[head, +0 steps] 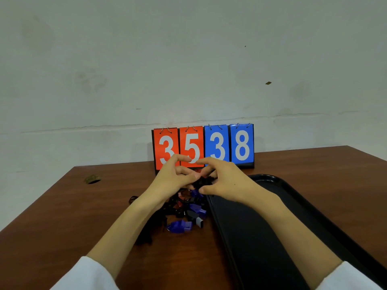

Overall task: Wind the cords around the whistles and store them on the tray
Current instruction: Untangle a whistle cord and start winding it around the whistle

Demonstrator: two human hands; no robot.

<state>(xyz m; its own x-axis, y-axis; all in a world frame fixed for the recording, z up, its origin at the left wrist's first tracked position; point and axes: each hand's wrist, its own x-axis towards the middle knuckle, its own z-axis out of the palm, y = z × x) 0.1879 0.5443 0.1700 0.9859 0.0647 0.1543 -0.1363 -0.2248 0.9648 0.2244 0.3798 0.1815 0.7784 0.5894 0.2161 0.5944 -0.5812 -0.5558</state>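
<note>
A heap of whistles (188,208) in purple, red and black, with tangled black cords, lies on the brown table left of a black tray (293,206). One purple whistle (179,226) lies at the near edge of the heap. Above the heap my left hand (169,181) and my right hand (226,181) meet, fingers curled, both pinching a black whistle with its cord (204,181). Most of that whistle is hidden by my fingers. No whistle shows on the visible part of the tray.
A flip scoreboard (204,146) reading 3 5 3 8 stands at the back of the table (73,206) against the wall. A round cable hole (92,179) sits at the far left. Loose black cord (144,237) trails toward the near side.
</note>
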